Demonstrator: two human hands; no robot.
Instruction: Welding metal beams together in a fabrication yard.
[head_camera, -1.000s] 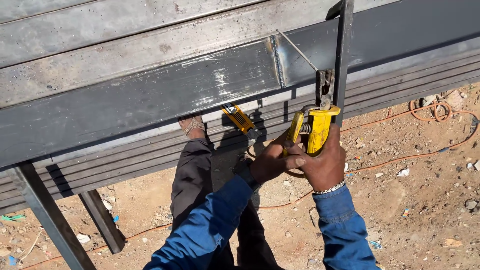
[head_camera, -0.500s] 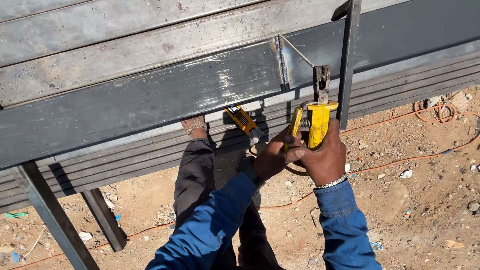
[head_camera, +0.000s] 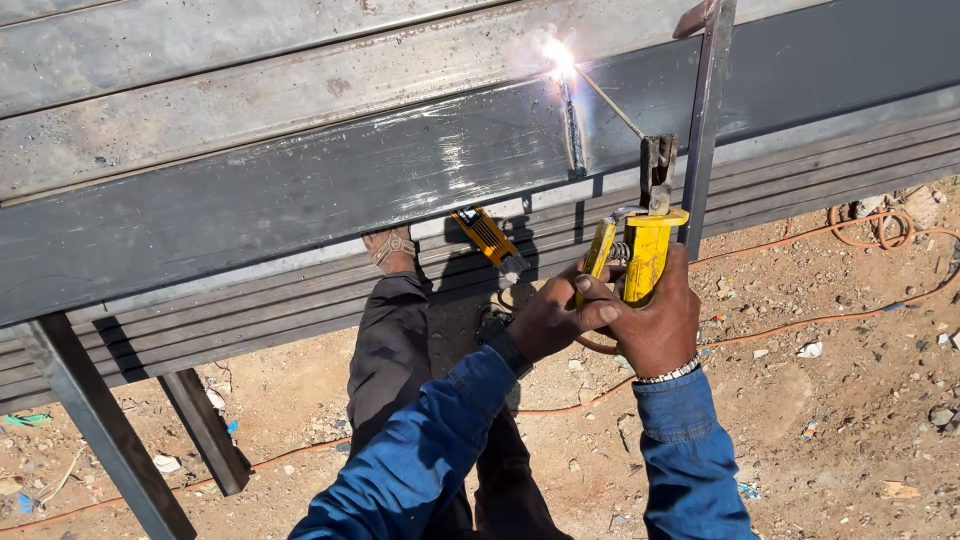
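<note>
Right hand (head_camera: 662, 325) grips the yellow electrode holder (head_camera: 640, 255) right of centre; left hand (head_camera: 555, 315) wraps closed beside it, steadying; welding rod (head_camera: 608, 102) sparks against the steel beam (head_camera: 300, 190) at upper centre.

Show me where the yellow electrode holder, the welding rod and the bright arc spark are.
Yellow electrode holder (head_camera: 645, 258), head view, on its yellow handle body above the right hand.
Thin welding rod (head_camera: 608, 102), head view, midway along the bare rod.
Bright arc spark (head_camera: 558, 55), head view, on the glowing centre at the grey steel beam.
</note>
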